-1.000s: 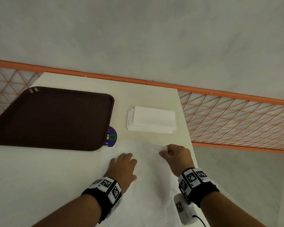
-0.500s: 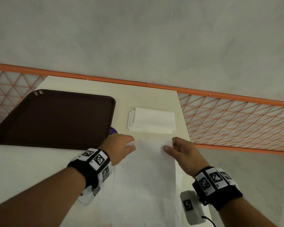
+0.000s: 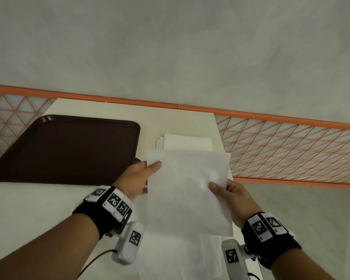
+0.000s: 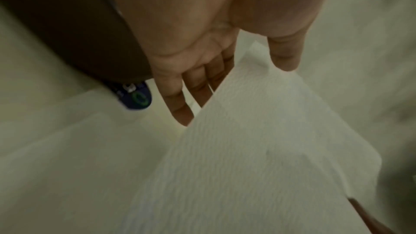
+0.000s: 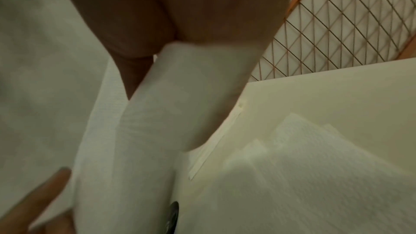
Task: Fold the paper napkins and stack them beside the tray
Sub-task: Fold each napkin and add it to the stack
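Observation:
A white paper napkin [image 3: 188,188] hangs unfolded in the air over the table's right side. My left hand [image 3: 150,169] pinches its left edge, thumb in front and straight fingers [image 4: 180,106] behind. My right hand [image 3: 218,187] pinches its right edge lower down, thumb on the front face. In the right wrist view the napkin [image 5: 157,122] drapes over my fingers. A stack of folded napkins [image 3: 188,141] lies just right of the dark brown tray [image 3: 69,148]. Loose flat napkins [image 3: 180,257] lie on the table under the held sheet.
A purple round sticker [image 3: 137,159] shows at the tray's near right corner. The cream table [image 3: 18,209] ends close to my right hand. Beyond that edge runs an orange lattice fence [image 3: 291,150] with grey floor past it.
My left hand left the flat pile and took the napkin's left edge. Both hands raised the sheet off the table, so it now hangs in front of the folded stack.

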`<move>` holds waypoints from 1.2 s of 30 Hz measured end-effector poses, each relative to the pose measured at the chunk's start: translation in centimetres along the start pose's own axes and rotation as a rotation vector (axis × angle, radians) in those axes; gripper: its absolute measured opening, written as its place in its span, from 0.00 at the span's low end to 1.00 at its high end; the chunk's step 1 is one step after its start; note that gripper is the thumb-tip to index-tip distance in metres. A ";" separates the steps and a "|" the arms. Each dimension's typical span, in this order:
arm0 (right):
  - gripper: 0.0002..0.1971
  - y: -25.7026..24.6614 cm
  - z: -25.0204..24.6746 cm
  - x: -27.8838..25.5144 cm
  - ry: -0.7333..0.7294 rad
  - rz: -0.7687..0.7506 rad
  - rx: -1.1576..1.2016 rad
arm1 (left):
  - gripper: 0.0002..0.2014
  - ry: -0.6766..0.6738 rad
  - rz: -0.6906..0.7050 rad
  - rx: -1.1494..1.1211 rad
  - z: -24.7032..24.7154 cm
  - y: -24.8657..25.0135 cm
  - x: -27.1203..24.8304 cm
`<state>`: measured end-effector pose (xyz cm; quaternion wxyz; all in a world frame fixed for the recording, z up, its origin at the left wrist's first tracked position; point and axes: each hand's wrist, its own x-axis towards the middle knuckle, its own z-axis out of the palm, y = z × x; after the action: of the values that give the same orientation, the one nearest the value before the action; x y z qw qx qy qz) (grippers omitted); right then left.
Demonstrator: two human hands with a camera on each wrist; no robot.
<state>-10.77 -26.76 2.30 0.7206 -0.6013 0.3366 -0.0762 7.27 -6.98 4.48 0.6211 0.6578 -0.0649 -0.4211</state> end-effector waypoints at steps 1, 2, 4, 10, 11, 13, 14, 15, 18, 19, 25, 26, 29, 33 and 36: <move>0.22 -0.1 -0.1 0.1 0.009 0.009 0.007 | 0.12 0.001 -0.034 -0.030 0.4 -0.8 -0.2; 0.22 -0.1 -0.2 0.1 0.015 0.018 0.017 | 0.11 0.012 -0.045 -0.044 0.8 -1.6 -0.3; 0.22 0.2 -0.2 0.3 0.033 0.024 0.023 | 0.09 0.069 -0.023 -0.018 1.2 -2.9 0.0; 0.16 0.9 0.6 0.1 0.192 -0.037 -0.065 | 0.13 0.229 0.032 0.179 0.1 -3.9 1.3; 0.20 1.1 0.7 0.1 0.212 -0.043 -0.089 | 0.16 0.260 0.027 0.208 -0.1 -3.9 1.4; 0.28 1.3 0.9 -0.1 0.230 -0.054 -0.102 | 0.23 0.285 0.024 0.236 -0.3 -3.9 1.3; 0.33 1.3 0.8 -0.2 0.226 -0.066 -0.108 | 0.29 0.273 0.033 0.212 -0.4 -3.8 1.3; 0.37 1.4 0.7 -0.2 0.213 -0.084 -0.130 | 0.35 0.256 0.043 0.174 -0.5 -3.8 1.3; 0.31 1.1 0.6 -0.5 0.147 -0.155 -0.253 | 0.33 0.148 0.097 0.132 -0.6 -3.2 0.9; 0.28 1.0 0.6 -0.6 0.145 -0.182 -0.307 | 0.27 0.110 0.122 0.168 -0.6 -2.8 0.6; 0.10 0.1 0.9 -1.1 0.217 -0.243 -0.460 | 0.13 0.206 0.277 0.449 -0.3 -2.1 0.0; 0.08 0.0 1.0 -1.2 0.226 -0.247 -0.468 | 0.11 0.231 0.304 0.487 -0.2 -2.1 -0.2; 0.05 -0.4 1.0 -1.5 0.262 -0.257 -0.515 | 0.06 0.287 0.385 0.567 -0.3 -2.2 -0.3; 0.07 -0.7 0.8 -1.9 0.292 -0.298 -0.680 | 0.02 0.285 0.464 0.638 -0.5 -2.3 0.1; 0.07 -1.1 0.7 -1.9 0.264 -0.316 -0.654 | 0.04 0.270 0.518 0.657 -0.6 -2.2 0.3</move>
<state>-11.48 -25.45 4.06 0.4207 -0.8288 0.3362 -0.1517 6.87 -6.27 2.37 0.4670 0.8314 -0.2766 -0.1187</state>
